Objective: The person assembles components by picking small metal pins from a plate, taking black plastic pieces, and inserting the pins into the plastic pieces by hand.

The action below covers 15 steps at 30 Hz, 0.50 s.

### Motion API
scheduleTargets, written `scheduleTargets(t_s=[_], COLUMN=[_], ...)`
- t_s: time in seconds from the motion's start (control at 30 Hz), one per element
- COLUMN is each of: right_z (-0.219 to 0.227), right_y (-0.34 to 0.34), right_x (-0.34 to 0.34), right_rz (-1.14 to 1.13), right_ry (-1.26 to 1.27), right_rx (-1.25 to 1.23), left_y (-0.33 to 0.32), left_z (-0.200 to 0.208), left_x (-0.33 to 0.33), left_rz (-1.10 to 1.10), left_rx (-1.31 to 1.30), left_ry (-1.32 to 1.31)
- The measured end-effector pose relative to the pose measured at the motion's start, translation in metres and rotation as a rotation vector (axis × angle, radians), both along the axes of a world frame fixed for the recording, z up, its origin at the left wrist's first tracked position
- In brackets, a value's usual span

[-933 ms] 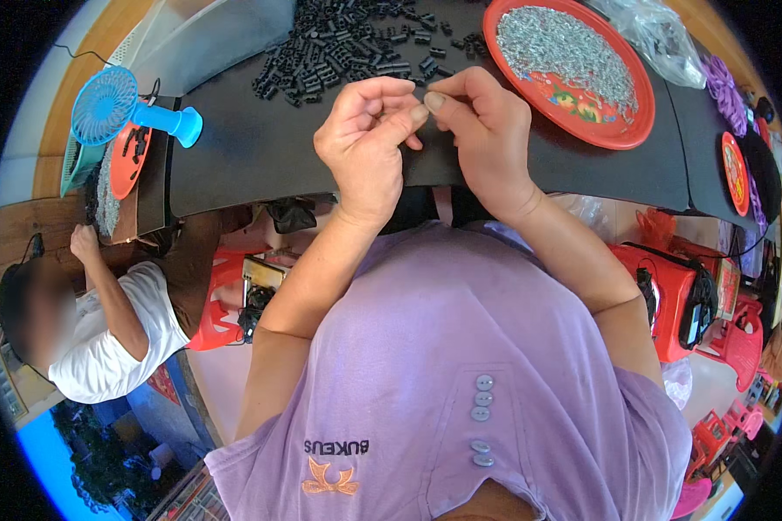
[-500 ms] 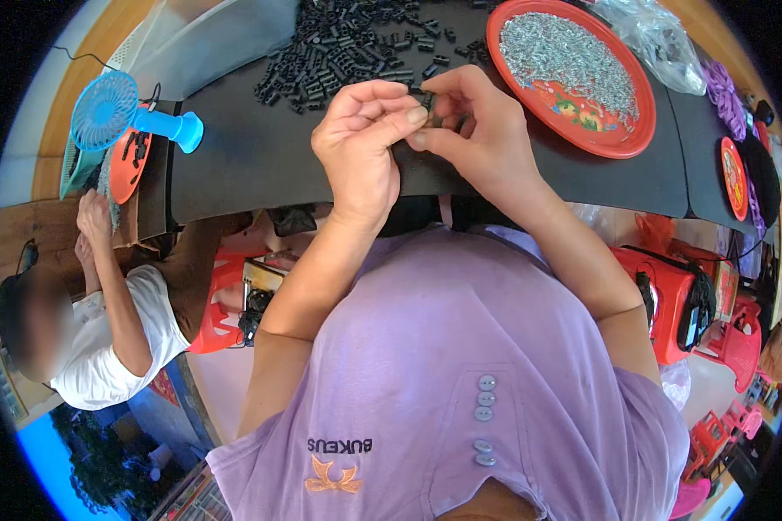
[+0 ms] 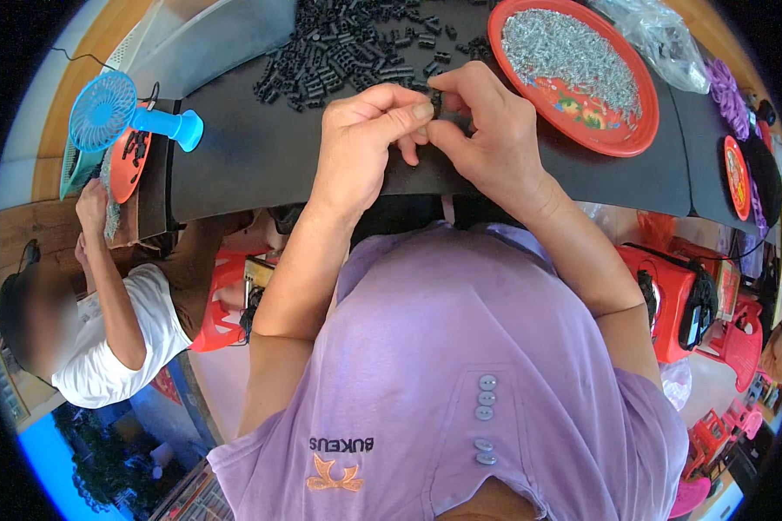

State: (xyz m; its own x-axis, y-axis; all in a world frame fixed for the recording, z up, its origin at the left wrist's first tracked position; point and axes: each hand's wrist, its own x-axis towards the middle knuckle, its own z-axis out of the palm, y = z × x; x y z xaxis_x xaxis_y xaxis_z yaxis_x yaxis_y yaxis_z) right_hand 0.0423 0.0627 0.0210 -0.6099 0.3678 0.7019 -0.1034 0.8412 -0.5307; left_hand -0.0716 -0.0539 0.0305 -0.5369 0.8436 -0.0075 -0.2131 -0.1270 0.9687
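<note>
Above the near part of the dark table, my two hands meet fingertip to fingertip. My right hand (image 3: 493, 122) pinches a small black plastic piece (image 3: 435, 101) between thumb and index finger. The thumb and forefinger of my left hand (image 3: 361, 135) are closed right beside that piece; whatever they grip is too small and covered to make out. Just beyond my hands lies a large heap of similar black pieces (image 3: 321, 65). To the right of my right hand, a red plate (image 3: 639, 130) carries a pile of small silvery metal parts (image 3: 565, 56).
A blue fan (image 3: 104, 111) stands at the left beside a translucent bin (image 3: 208, 43). Behind the red plate lies a clear plastic bag (image 3: 660, 39). A smaller red dish (image 3: 735, 178) sits far right. Another person in a white shirt (image 3: 161, 304) works at the left.
My right hand has shifted slightly right, and its fingers have straightened somewhat around the black piece. My left hand has tilted, with its lower fingers now pointing down. The other person's hand has moved slightly.
</note>
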Motion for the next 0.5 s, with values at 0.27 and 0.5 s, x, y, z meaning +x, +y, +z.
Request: scheduleTargets(t_s=[0.27,0.5], right_z=[0.009,0.007], right_y=[0.012,0.01], right_x=[0.007,-0.002], right_rz=[0.258,0.187], right_ry=[-0.091,-0.089], right_rx=[-0.338,-0.352], left_y=[-0.002,-0.001], left_z=[-0.009,-0.009], left_x=[0.003,0.008], left_rz=[0.053,0.056], left_rx=[-0.011,-0.02], left_ry=[0.005,0.07])
